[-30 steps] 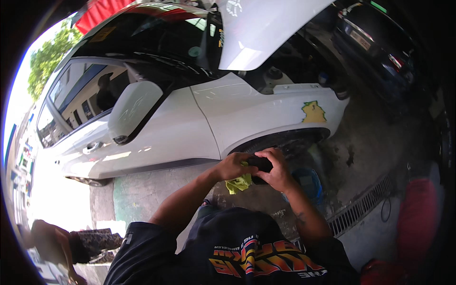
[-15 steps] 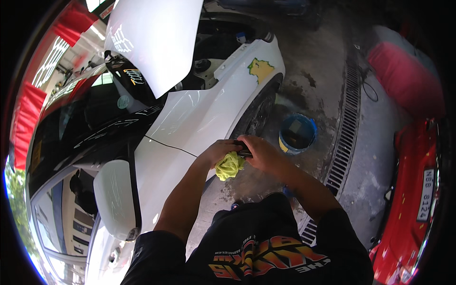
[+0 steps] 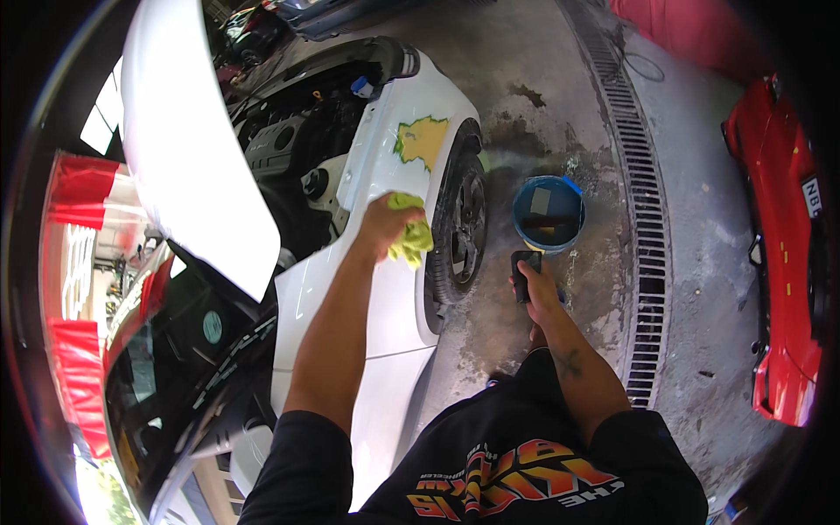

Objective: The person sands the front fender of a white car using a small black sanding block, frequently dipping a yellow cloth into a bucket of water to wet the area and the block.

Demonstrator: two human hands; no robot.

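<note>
Bulging from left grip (image 3: 382, 227): cloth (image 3: 409, 238)

A car repair workshop, white car (image 3: 398, 315) with its hood (image 3: 188, 149) raised and engine (image 3: 284, 136) bared, rough-edged yellow patch (image 3: 422, 140) on its fender, blue bucket (image 3: 524, 210) on stained concrete floor (image 3: 525, 131), long drain grate (image 3: 637, 175), red car bodywork (image 3: 779, 192) to the right, more vehicles (image 3: 328, 16) behind
</note>
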